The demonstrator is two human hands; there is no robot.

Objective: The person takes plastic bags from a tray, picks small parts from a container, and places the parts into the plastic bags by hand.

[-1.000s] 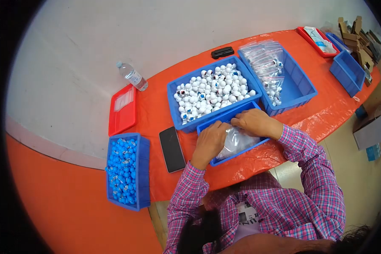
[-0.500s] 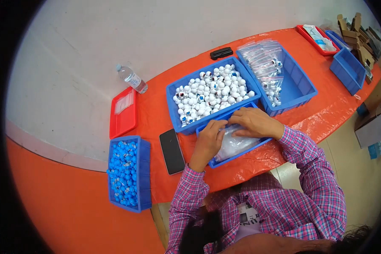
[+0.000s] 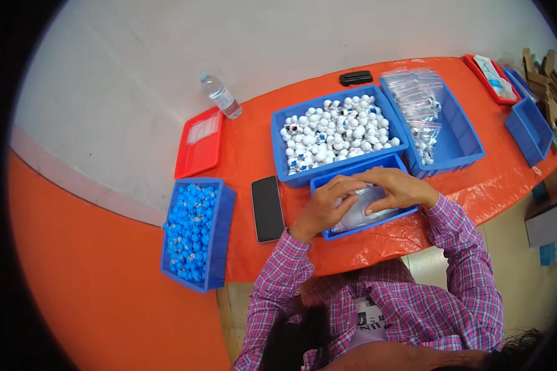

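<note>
Both hands are over a small blue bin (image 3: pixel 372 226) that holds clear plastic bags (image 3: pixel 360 214). My left hand (image 3: pixel 329 205) has its fingers bent, with the tips close to the other hand's. From the right reaches my right hand (image 3: pixel 395 187), thumb apart from its curved fingers above the plastic. Whether either hand pinches a bag edge is too small to tell. Behind them a larger blue bin (image 3: pixel 278 145) holds many white balls (image 3: pixel 346 133), some with blue or dark red parts. Filled zip bags (image 3: pixel 424 133) lie in the bin (image 3: pixel 464 139) to its right.
On the left stand a blue bin (image 3: pixel 218 247) of blue balls, a red tray (image 3: pixel 198 161) and a water bottle (image 3: pixel 221 96). A phone (image 3: pixel 267 209) lies left of the hands. A black object (image 3: pixel 356 78) is at the back; red and blue trays are far right.
The whole view has shifted, so the table's things sit further right. My right thumb has spread from its fingers, and my left hand's fingers have moved over the plastic towards my right hand.
</note>
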